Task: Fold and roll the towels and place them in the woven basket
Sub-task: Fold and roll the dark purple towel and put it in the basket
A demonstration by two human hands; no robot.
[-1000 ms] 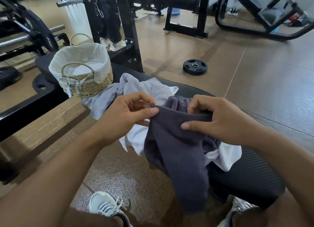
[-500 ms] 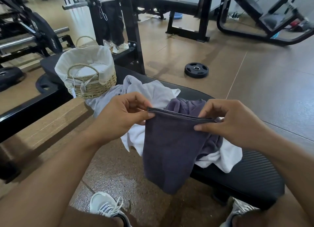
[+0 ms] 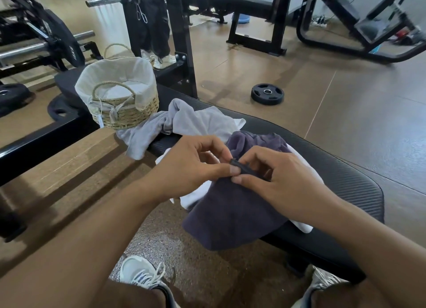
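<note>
Gym floor, seen from my head camera: at far left a woven basket [image 3: 119, 100], cloth-lined and upright with its mouth open to the ceiling, sits on the far end of a black padded bench [image 3: 345, 176]. Just right of it a light grey towel [image 3: 184, 121] lies crumpled, one corner spilling over the bench's near edge. At centre my left hand [image 3: 191, 167] pinches the top hem of a dark purple towel [image 3: 230, 211] between thumb and forefinger, other fingers loosely curled. My right hand [image 3: 283, 181] pinches the same hem, its thumb nearly touching my left one. The hem is gathered short between the two pinches; the cloth's long axis runs down and toward me, its lower end draped past the bench's near edge. A white towel [image 3: 302, 224] shows beneath it. Bare bench padding stretches to the right; beyond it, a weight plate [image 3: 267, 94] lies on open floor.
</note>
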